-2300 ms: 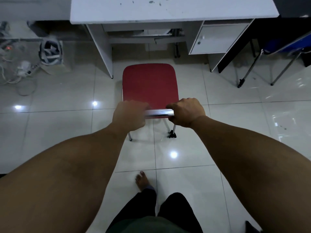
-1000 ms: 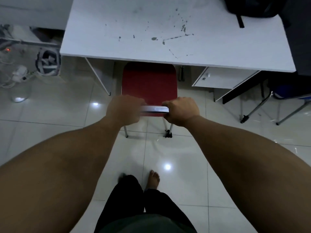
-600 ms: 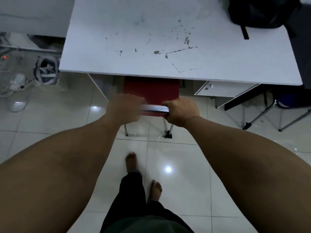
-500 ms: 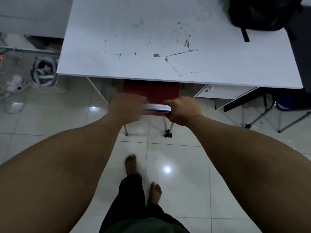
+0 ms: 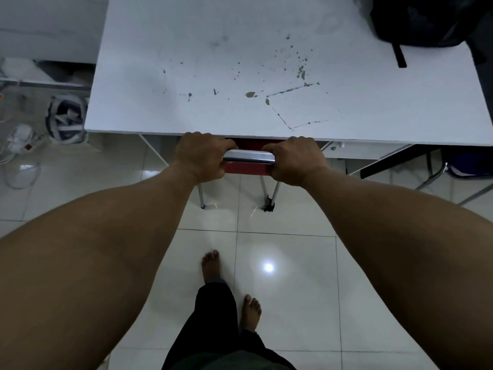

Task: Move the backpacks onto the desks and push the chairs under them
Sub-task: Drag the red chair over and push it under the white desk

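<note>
A red chair [image 5: 246, 169] stands almost wholly under the white desk [image 5: 186, 62]; only a strip of red seat, its chrome back rail and rear legs show. My left hand [image 5: 202, 156] and my right hand [image 5: 294, 160] both grip that rail, knuckles at the desk's front edge. A black backpack [image 5: 424, 20] lies on the desk's far right corner, one strap hanging toward me.
A drawer unit [image 5: 354, 150] sits under the desk's right side. A blue chair [image 5: 464, 166] with metal legs stands to the right. Cables, a power strip and a small basket [image 5: 66, 118] lie on the tiled floor at left. My bare feet [image 5: 212, 265] are behind the chair.
The chair has slid forward under the desk, its red seat now nearly hidden. Both hands kept their grip on the rail and I stepped closer.
</note>
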### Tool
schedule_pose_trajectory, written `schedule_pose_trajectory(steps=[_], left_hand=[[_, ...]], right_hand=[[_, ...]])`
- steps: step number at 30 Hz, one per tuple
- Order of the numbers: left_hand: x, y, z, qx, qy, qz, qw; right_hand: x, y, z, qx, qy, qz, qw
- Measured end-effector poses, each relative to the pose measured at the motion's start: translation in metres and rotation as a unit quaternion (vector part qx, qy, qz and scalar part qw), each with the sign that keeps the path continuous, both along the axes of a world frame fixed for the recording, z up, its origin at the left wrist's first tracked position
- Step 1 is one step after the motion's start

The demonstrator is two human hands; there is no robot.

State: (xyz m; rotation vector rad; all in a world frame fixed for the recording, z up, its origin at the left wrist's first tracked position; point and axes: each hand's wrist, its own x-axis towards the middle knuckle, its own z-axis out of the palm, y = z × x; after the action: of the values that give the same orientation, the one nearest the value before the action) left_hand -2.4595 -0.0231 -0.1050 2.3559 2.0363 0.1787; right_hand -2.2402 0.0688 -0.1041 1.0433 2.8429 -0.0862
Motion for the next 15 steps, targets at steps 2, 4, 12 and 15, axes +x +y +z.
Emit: schedule_pose_trajectory(steps=[2, 4, 12, 15], left_hand=[[-0.001, 0.007, -0.001, -0.002, 0.000, 0.007, 1.000], [-0.001, 0.018, -0.004, -0.010, 0.014, 0.014, 1.000], [-0.005, 0.035, -0.014, -0.002, 0.029, 0.014, 0.999], [-0.004, 0.035, -0.015, -0.011, 0.032, 0.017, 0.999]], right_hand=[[-0.001, 0.008, 0.000, 0.007, -0.004, -0.006, 1.000], [-0.004, 0.020, 0.001, 0.006, -0.016, -0.012, 1.000], [-0.003, 0.037, -0.002, 0.012, -0.017, -0.010, 1.000], [-0.004, 0.035, -0.001, 0.008, -0.022, -0.024, 0.999]])
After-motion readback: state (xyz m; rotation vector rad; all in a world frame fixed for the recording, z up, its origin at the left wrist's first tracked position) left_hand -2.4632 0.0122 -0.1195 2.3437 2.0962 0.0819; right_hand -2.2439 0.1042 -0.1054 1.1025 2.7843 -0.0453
